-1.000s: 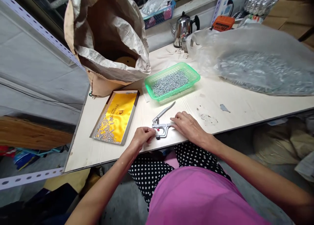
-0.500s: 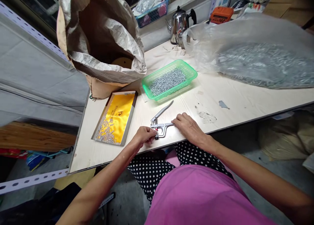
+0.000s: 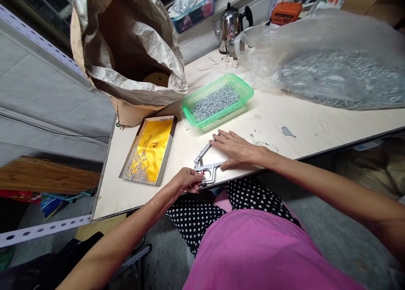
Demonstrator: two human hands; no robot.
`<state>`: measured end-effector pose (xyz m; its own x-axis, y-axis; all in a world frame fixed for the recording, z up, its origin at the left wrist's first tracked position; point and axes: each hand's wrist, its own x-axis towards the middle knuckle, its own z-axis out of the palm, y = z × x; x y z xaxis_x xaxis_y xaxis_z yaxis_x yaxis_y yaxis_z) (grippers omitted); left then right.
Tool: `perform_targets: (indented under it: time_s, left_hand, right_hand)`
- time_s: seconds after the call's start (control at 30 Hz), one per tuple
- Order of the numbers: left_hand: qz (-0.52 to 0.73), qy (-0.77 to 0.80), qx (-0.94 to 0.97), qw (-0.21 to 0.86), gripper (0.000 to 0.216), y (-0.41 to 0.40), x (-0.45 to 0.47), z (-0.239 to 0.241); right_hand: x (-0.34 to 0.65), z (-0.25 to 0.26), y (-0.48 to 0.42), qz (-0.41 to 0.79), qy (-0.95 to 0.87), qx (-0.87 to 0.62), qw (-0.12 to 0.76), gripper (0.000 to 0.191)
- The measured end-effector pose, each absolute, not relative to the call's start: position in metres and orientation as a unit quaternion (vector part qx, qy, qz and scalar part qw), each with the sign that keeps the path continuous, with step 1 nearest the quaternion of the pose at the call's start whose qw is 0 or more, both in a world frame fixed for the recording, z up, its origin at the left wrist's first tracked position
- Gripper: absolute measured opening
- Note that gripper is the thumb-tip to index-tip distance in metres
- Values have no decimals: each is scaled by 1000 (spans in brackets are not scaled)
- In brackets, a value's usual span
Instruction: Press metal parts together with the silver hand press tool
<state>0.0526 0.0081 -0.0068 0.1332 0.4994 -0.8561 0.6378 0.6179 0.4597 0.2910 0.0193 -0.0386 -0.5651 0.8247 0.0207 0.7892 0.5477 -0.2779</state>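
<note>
A pair of metal hand pliers (image 3: 209, 167) with a coiled spring lies at the table's front edge, its two handles spread apart. At its jaw end my left hand (image 3: 188, 179) is closed in a pinch by a small red part; what the fingertips hold is hidden. My right hand (image 3: 236, 148) spans the handles, its long fingers over the end of the upper one and its thumb against the lower one. To the left lies a shallow box (image 3: 172, 136) with yellow lining, small metal pieces scattered at its near end. Behind the pliers a green basket (image 3: 218, 118) holds many small metal pieces.
A large paper sack (image 3: 126, 108) stands open at the back left. At the right lies a clear plastic bag (image 3: 335, 77) full of metal pieces. A steel kettle (image 3: 229, 28), an orange case (image 3: 285, 13) and a blue basket (image 3: 196, 20) are along the back.
My right hand has moved from the lower handle's end up over both handles, its fingers now reaching across the upper one. My left hand stays at the jaws.
</note>
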Motion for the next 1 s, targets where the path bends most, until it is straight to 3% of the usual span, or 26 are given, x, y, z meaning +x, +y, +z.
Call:
perform_targets:
  time_s: [0.3,0.5,0.57,0.7,0.77,0.9,1.0]
  left_hand:
    - [-20,683,399,611,22,-3,56,-1]
    - [-27,671,417,612,27,-6,51,-4]
    - [-37,674,485,556,29,-11,49,-2]
    - [20,619,739,267,23,-21,49,1]
    - [43,547,818,175,25,-21,56,-2]
    - [31,444,886,128,57,-6,75,-15]
    - [-6,415,899,136,67,8,86,-21]
  right_hand:
    - [279,-25,36,79,-901,-426,0,77]
    - [278,-23,27,75,-901,-428,-5,53]
    - [279,-23,24,82,-899,-431,-3,47]
    - [278,-26,20,92,-894,-439,3,41]
    - [278,-28,20,93,-894,-439,8,43]
    - [278,-32,20,85,-894,-439,17,47]
    - [281,-31,18,85,-890,-448,6,62]
